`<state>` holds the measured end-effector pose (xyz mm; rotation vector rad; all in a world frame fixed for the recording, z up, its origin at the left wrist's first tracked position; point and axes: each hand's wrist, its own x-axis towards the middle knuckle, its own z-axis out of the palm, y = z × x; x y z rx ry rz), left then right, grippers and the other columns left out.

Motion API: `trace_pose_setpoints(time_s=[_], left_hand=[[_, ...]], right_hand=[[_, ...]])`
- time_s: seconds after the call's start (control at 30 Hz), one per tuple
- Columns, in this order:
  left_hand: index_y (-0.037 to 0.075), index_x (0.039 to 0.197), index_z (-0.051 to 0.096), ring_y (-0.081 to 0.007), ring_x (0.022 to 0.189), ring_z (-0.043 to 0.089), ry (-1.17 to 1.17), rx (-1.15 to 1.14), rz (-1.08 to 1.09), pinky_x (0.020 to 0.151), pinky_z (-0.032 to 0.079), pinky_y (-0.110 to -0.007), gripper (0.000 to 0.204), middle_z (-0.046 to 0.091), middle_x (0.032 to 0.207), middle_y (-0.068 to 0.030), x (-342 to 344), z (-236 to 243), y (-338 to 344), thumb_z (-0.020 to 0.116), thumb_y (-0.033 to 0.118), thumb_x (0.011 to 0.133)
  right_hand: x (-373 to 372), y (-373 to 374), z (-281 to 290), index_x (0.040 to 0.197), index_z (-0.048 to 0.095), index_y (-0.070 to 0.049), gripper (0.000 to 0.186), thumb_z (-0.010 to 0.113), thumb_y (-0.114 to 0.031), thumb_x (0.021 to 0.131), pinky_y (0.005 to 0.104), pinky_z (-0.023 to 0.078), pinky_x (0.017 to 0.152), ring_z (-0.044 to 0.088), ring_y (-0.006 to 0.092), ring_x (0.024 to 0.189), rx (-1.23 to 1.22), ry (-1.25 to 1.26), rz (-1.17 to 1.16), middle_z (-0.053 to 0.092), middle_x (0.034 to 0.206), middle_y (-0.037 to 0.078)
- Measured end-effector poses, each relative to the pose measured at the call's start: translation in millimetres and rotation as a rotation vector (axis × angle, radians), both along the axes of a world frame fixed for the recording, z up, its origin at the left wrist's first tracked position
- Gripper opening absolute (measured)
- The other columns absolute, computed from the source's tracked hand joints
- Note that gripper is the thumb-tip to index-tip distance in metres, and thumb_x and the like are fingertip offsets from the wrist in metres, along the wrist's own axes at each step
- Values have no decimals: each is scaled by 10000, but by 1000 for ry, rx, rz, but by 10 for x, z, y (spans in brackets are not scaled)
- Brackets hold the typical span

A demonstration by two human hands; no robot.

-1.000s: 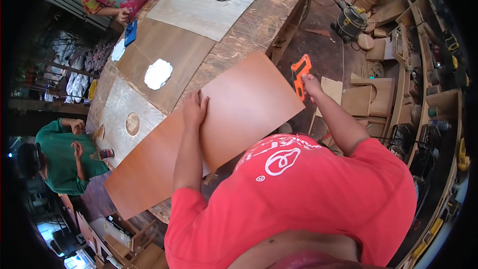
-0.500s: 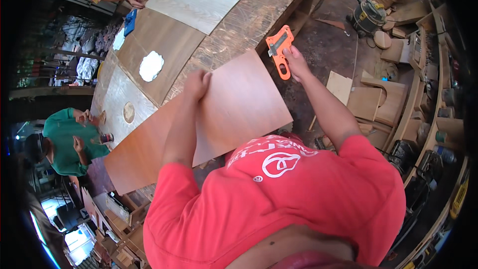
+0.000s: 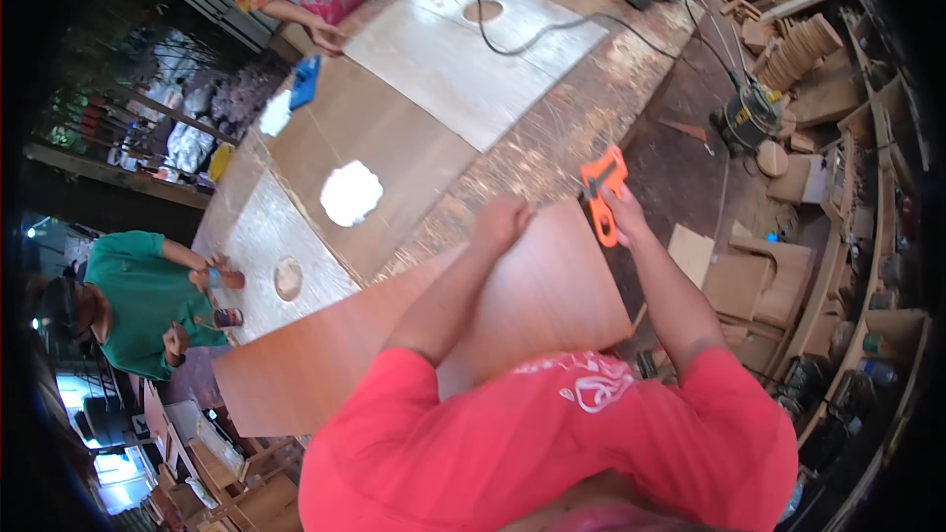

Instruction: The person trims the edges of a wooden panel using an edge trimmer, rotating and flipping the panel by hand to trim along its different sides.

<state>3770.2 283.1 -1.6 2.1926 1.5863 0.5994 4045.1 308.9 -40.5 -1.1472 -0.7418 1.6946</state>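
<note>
Head view: orange tool (image 3: pixel 611 169) in right hand (image 3: pixel 627 218), panel (image 3: pixel 557 286) at left

From where I stand, the right hand is wrapped around the tool, holding it by the panel's right end. The left hand (image 3: pixel 505 224) is curled at the panel's far edge; its fingers are hidden, so I can't tell whether they pinch it. The panel slants in front of the red shirt (image 3: pixel 552 443), along the table's (image 3: pixel 552 113) near side. Beyond it, a white patch (image 3: pixel 351 194) shows on a brown board (image 3: pixel 424 163). At left stands a co-worker (image 3: pixel 148 291) in green.
</note>
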Motion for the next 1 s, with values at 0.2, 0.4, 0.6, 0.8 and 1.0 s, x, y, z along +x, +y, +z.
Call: trace_pose_setpoints(time_s=[0.2,0.4,0.6,0.8,1.0], left_hand=[[75,908,638,-346,1066,541,166,-5,85,895,411,-474,222,604,1106,-143,162,43,-109,565,283,897],[54,995,607,-327,1326,381,226,163,105,1068,276,-478,274,448,1390,-172,188,-91,-146,550,303,899],[54,999,600,-336,1331,381,186,122,98,1069,280,-485,268,457,1390,-173,262,-60,-154,566,296,889],[59,987,600,-343,1317,404,192,160,109,1073,282,-487,261,471,1384,-168,247,-84,-139,571,298,886],[66,1002,605,-316,1342,376,210,120,131,1090,268,-462,268,459,1400,-153,230,-72,-147,556,308,896]], right_hand=[[-112,143,118,1174,519,-96,345,686,-214,896,246,437,517,591,58,800,-37,-51,120,625,981,-1],[-128,120,24,1100,521,-90,319,709,-201,867,215,393,488,576,49,725,-17,-121,140,630,906,-22],[-125,50,-126,1073,538,-96,282,707,-181,865,212,401,479,564,44,675,55,-57,47,617,876,-27],[-149,63,-100,1042,549,-102,247,707,-169,864,197,401,472,550,33,654,103,-98,31,598,837,-38],[-187,62,-25,1027,556,-93,238,711,-168,861,195,398,464,548,30,650,88,-121,41,595,831,-41]])
